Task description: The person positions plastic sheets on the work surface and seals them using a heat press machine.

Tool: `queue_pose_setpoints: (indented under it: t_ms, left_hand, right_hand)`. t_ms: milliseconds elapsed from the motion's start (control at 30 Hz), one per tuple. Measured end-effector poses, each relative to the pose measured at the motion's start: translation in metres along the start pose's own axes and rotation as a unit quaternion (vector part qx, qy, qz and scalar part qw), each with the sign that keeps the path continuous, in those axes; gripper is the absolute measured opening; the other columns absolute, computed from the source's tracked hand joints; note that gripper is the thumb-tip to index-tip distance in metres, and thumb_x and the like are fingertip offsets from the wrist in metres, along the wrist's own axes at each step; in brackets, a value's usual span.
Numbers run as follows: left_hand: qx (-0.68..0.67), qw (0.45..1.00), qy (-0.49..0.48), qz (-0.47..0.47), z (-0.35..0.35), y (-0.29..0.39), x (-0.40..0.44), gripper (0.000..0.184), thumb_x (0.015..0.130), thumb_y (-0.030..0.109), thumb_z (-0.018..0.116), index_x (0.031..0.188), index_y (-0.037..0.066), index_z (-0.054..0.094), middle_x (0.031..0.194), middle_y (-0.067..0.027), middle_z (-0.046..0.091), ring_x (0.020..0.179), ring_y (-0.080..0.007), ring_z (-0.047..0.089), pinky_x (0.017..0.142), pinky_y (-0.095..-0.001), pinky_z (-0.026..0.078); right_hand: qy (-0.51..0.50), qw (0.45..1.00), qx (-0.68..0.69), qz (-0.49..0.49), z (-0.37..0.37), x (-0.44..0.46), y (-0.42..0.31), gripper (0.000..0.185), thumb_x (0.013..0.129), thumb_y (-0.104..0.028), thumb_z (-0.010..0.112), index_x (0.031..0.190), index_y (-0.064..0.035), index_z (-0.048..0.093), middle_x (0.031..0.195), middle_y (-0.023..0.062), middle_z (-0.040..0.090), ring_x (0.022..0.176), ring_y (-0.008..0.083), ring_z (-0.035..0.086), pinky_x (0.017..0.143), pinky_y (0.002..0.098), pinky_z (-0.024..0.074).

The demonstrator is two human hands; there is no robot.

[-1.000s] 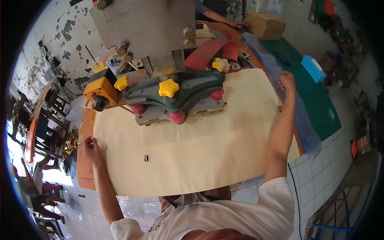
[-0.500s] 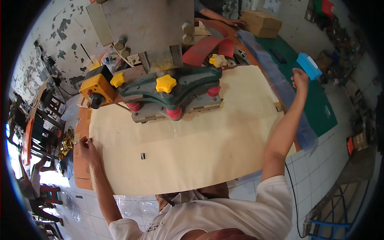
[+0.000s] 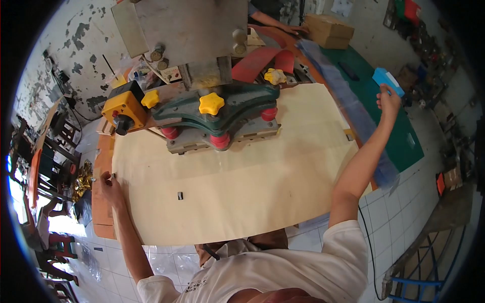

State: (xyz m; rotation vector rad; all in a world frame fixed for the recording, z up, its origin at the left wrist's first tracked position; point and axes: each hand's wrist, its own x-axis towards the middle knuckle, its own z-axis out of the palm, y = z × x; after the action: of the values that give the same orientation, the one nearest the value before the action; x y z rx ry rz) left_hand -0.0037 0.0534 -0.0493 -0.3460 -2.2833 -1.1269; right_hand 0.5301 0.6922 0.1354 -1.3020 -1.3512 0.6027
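Note:
A large cream sheet lies in front of me, partly under a press head with a dark green clamp frame. My left hand rests at the sheet's left edge, fingers bent together. A tiny dark piece shows by its fingertips; whether they pinch it is unclear. Out to the right, my right hand is at the near side of a blue box, above a green surface. Its fingers are curled and overlap the box's edge; what they hold is hidden. A small black piece lies on the sheet.
Yellow star knobs and red bushings are on the press. A yellow control box stands at its left. Behind are a red strip, a cardboard box and another person's arm. Clear plastic borders the green surface.
My right hand has shifted a little right and turned, its fingers now overlapping the blue box's near edge. My left hand and the sheet look unchanged. The view has shifted slightly.

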Motion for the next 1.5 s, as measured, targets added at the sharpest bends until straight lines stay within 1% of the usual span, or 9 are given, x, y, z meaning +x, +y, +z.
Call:
queue_pose_setpoints:
  t_ms: [400, 733, 767, 1067, 1200, 1267, 1333, 1400, 1500]
  left_hand:
    - [0.009, 1.000, -0.008, -0.010, 0.002, 0.000, 0.001, 0.023, 0.083, 0.007, 0.062, 0.105, 0.003, 0.063, 0.088, -0.0058, 0.064, 0.068, -0.0159, 0.053, 0.065, -0.0321, 0.046]
    - [-0.001, 1.000, -0.001, -0.011, 0.004, -0.007, 0.003, 0.021, 0.084, 0.010, 0.062, 0.103, 0.003, 0.064, 0.090, -0.0075, 0.066, 0.072, -0.0192, 0.055, 0.067, -0.0338, 0.046]
    - [0.003, 1.000, 0.010, 0.007, 0.004, -0.009, 0.003, 0.021, 0.084, 0.011, 0.062, 0.103, 0.003, 0.065, 0.091, -0.0080, 0.066, 0.075, -0.0205, 0.055, 0.069, -0.0344, 0.046]
    - [0.027, 0.999, 0.009, 0.038, 0.003, 0.000, 0.001, 0.020, 0.083, 0.011, 0.061, 0.101, 0.003, 0.065, 0.095, -0.0093, 0.066, 0.082, -0.0235, 0.057, 0.072, -0.0357, 0.046]
    - [0.028, 0.998, 0.019, 0.049, 0.002, 0.012, -0.001, 0.019, 0.083, 0.009, 0.060, 0.100, 0.003, 0.064, 0.094, -0.0095, 0.066, 0.084, -0.0246, 0.058, 0.074, -0.0360, 0.047]
    - [0.029, 0.988, 0.016, 0.148, -0.004, 0.017, 0.000, 0.016, 0.083, 0.006, 0.060, 0.099, 0.002, 0.064, 0.093, -0.0099, 0.065, 0.085, -0.0264, 0.059, 0.075, -0.0367, 0.047]
    - [0.031, 0.987, -0.012, 0.155, -0.018, 0.049, 0.002, 0.015, 0.083, 0.003, 0.059, 0.097, 0.002, 0.063, 0.095, -0.0108, 0.064, 0.088, -0.0282, 0.059, 0.077, -0.0377, 0.047]
    - [0.038, 0.974, -0.174, 0.140, -0.032, 0.074, -0.002, 0.016, 0.083, 0.003, 0.059, 0.099, 0.002, 0.063, 0.098, -0.0114, 0.063, 0.092, -0.0298, 0.060, 0.080, -0.0382, 0.047]
    - [0.014, 0.957, -0.243, 0.157, -0.040, 0.100, -0.023, 0.021, 0.087, 0.009, 0.058, 0.107, 0.001, 0.062, 0.110, -0.0141, 0.061, 0.105, -0.0330, 0.058, 0.091, -0.0392, 0.045]
  right_hand:
    - [0.156, 0.969, 0.134, -0.134, -0.024, -0.023, -0.038, 0.020, 0.087, -0.020, 0.067, 0.098, -0.0043, 0.072, 0.069, 0.0030, 0.063, 0.057, 0.0070, 0.054, 0.047, 0.0229, 0.0437]
    - [0.286, 0.883, 0.301, -0.218, -0.046, -0.072, -0.087, 0.016, 0.088, -0.009, 0.065, 0.100, -0.0004, 0.071, 0.067, 0.0014, 0.059, 0.052, 0.0050, 0.047, 0.046, 0.0177, 0.0388]
    - [0.285, 0.870, 0.324, -0.240, -0.050, -0.070, -0.086, 0.015, 0.088, -0.006, 0.063, 0.098, 0.0034, 0.070, 0.071, 0.0054, 0.063, 0.054, 0.0059, 0.050, 0.043, 0.0178, 0.0403]
    - [0.352, 0.805, 0.378, -0.291, -0.078, -0.111, -0.106, 0.017, 0.086, -0.003, 0.059, 0.094, 0.0095, 0.066, 0.061, 0.0062, 0.056, 0.048, 0.0105, 0.044, 0.043, 0.0236, 0.0370]
    - [0.288, 0.763, 0.444, -0.371, -0.094, -0.136, -0.109, 0.031, 0.087, -0.008, 0.053, 0.102, 0.0185, 0.057, 0.053, 0.0062, 0.041, 0.047, 0.0158, 0.039, 0.047, 0.0304, 0.0364]
    - [0.131, 0.756, 0.507, -0.393, -0.091, -0.144, -0.112, 0.033, 0.087, -0.006, 0.052, 0.105, 0.0212, 0.053, 0.053, 0.0069, 0.039, 0.047, 0.0171, 0.039, 0.051, 0.0306, 0.0366]
    - [0.089, 0.796, 0.475, -0.364, -0.079, -0.149, -0.113, 0.029, 0.089, -0.009, 0.055, 0.104, 0.0161, 0.058, 0.056, 0.0049, 0.044, 0.050, 0.0144, 0.041, 0.055, 0.0283, 0.0374]
    - [0.031, 0.919, 0.260, -0.295, -0.063, -0.160, -0.107, 0.023, 0.090, -0.013, 0.058, 0.102, 0.0062, 0.065, 0.061, 0.0008, 0.048, 0.057, 0.0104, 0.044, 0.055, 0.0260, 0.0377]
    - [-0.106, 0.966, 0.130, -0.198, -0.043, -0.181, -0.050, 0.019, 0.090, -0.015, 0.061, 0.101, -0.0019, 0.068, 0.070, -0.0011, 0.056, 0.065, 0.0077, 0.050, 0.061, 0.0229, 0.0412]
